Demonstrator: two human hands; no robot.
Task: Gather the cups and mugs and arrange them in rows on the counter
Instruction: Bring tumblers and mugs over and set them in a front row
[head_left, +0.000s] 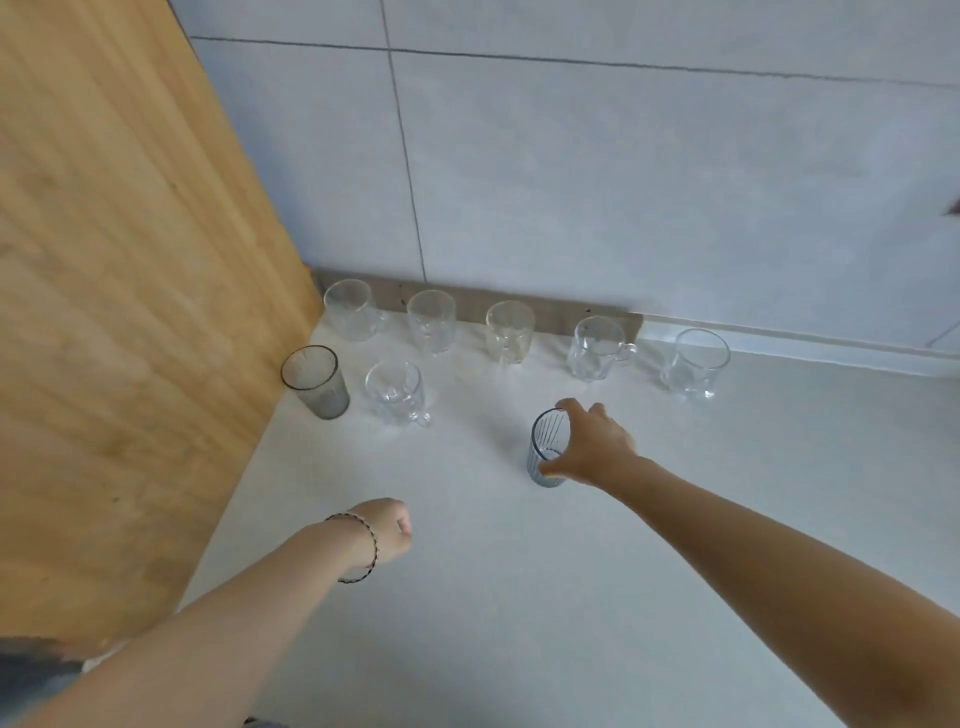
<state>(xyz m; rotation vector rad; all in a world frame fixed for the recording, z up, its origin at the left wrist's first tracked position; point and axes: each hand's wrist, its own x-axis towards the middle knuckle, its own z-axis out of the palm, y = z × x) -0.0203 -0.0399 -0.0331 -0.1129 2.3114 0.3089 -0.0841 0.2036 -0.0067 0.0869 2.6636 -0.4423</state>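
Observation:
Several clear glass cups and mugs stand in a back row along the wall, from a mug (350, 314) at the left to a mug (696, 364) at the right. In front of that row stand a smoky grey tumbler (315, 382) and a clear mug (397, 392). My right hand (589, 444) grips a blue ribbed glass (545, 447) that stands upright on the white counter (493, 597), thumb low on its side and fingers over the rim. My left hand (387, 527), with a bracelet on the wrist, is curled in a loose fist above the counter and holds nothing.
A tall wooden panel (119, 312) bounds the counter on the left, close beside the grey tumbler. A pale tiled wall (623, 182) rises behind the back row. A faint cup outline shows near the middle of the front row (470, 366), too washed out to tell.

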